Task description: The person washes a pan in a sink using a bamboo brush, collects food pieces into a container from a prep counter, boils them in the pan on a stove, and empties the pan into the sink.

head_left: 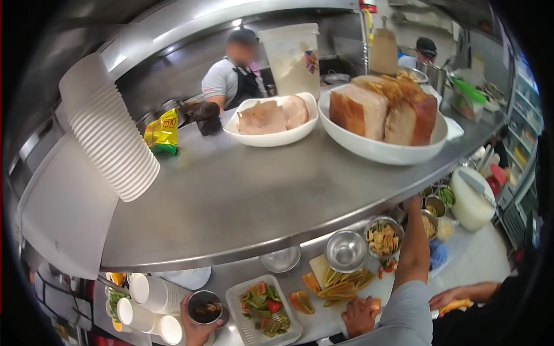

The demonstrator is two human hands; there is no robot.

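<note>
At the lower left, my left hand (198, 327) is wrapped round a small round cup (205, 307) with a dark inside and some brownish bits in it. White paper cups (156, 294) stand in stacks just left of it. To its right is a white plastic basket (291, 323) of green and red pepper pieces. My right arm, in a grey sleeve, stretches forward over the counter. At its end my right hand (413, 203) is partly hidden by the shelf's edge, near metal tubs of food; its fingers do not show. A metal bowl of chopped food (384, 237) lies left of the forearm.
A steel shelf (231, 207) spans the view, bearing roast meat (384, 109) and tall stacked tubs (109, 127). Below, a co-worker's hand (359, 317) rests by cut peppers (346, 284); another hand (456, 295) at right holds a yellow handle. Two people stand behind the shelf.
</note>
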